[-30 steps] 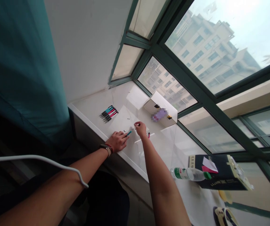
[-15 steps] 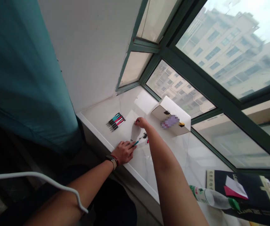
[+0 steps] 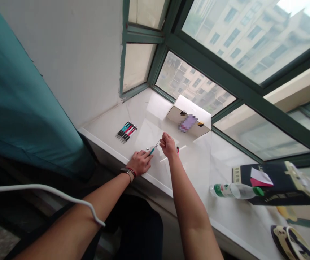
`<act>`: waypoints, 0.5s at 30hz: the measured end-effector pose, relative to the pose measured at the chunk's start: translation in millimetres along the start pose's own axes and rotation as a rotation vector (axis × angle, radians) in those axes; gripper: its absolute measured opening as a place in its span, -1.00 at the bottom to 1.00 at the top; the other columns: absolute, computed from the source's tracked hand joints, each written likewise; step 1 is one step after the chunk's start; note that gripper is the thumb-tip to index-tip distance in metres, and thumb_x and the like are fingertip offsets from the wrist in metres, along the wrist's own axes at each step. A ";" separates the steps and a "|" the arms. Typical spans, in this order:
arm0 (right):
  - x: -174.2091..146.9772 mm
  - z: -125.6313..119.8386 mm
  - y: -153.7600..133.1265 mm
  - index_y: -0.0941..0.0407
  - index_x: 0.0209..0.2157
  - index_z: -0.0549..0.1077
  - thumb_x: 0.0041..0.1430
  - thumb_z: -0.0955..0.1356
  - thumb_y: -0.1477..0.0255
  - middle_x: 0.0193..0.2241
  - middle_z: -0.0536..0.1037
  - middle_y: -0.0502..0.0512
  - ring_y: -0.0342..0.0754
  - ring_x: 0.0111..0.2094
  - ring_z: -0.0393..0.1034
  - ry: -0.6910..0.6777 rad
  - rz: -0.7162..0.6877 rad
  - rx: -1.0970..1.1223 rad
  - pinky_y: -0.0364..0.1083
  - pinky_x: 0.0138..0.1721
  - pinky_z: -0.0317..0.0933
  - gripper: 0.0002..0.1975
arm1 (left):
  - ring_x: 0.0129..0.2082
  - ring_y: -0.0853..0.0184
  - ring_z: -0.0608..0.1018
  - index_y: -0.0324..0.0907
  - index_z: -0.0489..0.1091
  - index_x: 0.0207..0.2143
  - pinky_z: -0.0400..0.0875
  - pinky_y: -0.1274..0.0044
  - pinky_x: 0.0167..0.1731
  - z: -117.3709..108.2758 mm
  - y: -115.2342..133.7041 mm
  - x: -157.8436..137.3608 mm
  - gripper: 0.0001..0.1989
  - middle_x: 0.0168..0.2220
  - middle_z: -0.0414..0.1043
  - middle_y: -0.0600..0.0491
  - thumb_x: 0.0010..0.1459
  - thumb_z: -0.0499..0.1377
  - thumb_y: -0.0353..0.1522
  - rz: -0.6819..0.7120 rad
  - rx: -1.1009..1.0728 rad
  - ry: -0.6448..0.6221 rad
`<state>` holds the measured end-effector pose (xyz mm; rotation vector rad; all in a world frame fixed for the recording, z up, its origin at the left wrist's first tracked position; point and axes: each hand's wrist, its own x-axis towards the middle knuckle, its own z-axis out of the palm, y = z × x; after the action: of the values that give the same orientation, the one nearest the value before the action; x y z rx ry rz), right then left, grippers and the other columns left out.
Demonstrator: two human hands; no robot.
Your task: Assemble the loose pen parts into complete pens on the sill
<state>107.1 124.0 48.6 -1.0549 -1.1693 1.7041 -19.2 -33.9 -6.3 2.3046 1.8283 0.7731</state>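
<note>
My left hand (image 3: pixel 141 161) rests at the front of the white ledge (image 3: pixel 106 139), its fingers closed on a teal pen barrel (image 3: pixel 152 151). A thin refill-like rod (image 3: pixel 157 143) sticks out of the barrel, slanting up to the right. At the rod's far end is my right hand (image 3: pixel 168 145), pinched shut; whatever its fingertips hold is too small to make out. Close to the barrel lies a small dark part (image 3: pixel 147 149). Partly hidden behind my right wrist is a red and black piece (image 3: pixel 177 149). Several pens (image 3: pixel 127 132) lie side by side to the left.
An open white box (image 3: pixel 194 108) with a blurred purple item (image 3: pixel 187 123) stands by the window. To the right are a plastic bottle (image 3: pixel 236 191), a dark printed bag (image 3: pixel 268 180) and a round patterned object (image 3: pixel 292 242). A white cable (image 3: pixel 62 191) crosses over my left forearm.
My right hand has come from beyond the pen to the end of the thin rod. My left hand still holds the teal barrel. The whole view has shifted, showing more on the right.
</note>
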 end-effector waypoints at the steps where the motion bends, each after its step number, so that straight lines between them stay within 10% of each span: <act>1: -10.6 0.0 0.5 0.04 -0.43 0.20 0.02 0.47 0.13 -0.62 -0.04 -0.23 -0.27 -0.66 -0.19 0.004 0.010 0.053 -0.25 -0.68 -0.19 -0.58 | 0.08 0.12 0.37 -0.02 0.37 0.17 0.29 0.23 -0.05 0.1 0.1 -0.1 -0.55 0.17 0.40 -0.02 0.24 0.06 -0.34 0.001 -0.001 0.003; 15: -39.6 12.7 8.3 0.07 -0.35 0.33 -0.05 0.52 0.21 -0.64 0.01 -0.25 -0.31 -0.67 -0.16 0.023 0.031 0.322 -0.26 -0.68 -0.23 -0.62 | 0.04 0.14 0.39 -0.08 0.39 0.14 0.29 0.25 -0.07 -1.3 1.5 1.1 -0.59 0.15 0.42 -0.03 0.27 0.03 -0.34 0.023 0.066 -0.015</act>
<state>107.2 81.6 51.2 -0.8935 -0.8317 1.8251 -18.3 -33.6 -4.2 2.3682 1.8518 0.7077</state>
